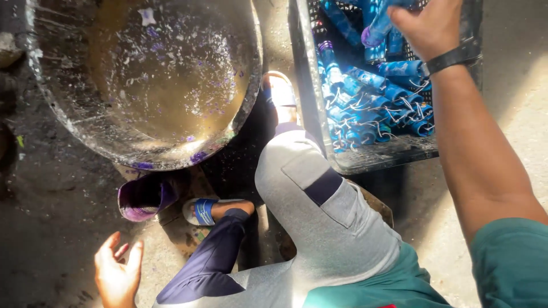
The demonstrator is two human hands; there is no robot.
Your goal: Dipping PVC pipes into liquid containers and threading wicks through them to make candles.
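right hand (427,25) grips a blue tube (381,24) over the crate (388,154).

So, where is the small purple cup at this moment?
In the head view, the purple cup lies on its side on the ground at lower left, just below the big metal basin and beside the sandal, above the open left hand.

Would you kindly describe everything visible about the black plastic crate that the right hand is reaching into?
The black plastic crate stands on the ground at the upper right, beside the person's grey-trousered knee. Its walls are perforated mesh with a solid rim, dusty along the near edge. Inside lies a heap of blue cylindrical tubes with white strings. The right hand is over it, gripping one blue tube; the crate's far end runs out of view.
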